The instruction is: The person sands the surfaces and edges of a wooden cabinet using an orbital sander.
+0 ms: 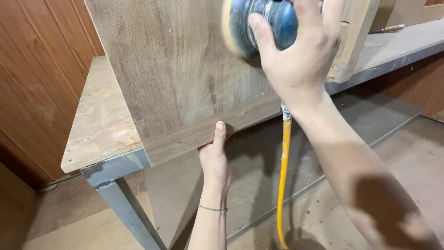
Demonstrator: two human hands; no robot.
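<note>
Right hand [300, 51] grips one sander [259, 25]; left hand [215, 157] steadies one panel [185, 78]

Bare arms, thin bracelet [213, 209] on left wrist.

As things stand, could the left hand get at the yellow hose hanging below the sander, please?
Probably yes. The left hand grips the front edge of the wooden panel, and the yellow hose hangs close beside it, with nothing between them. It would have to let go of the panel first, while the right hand holds the sander.
</note>
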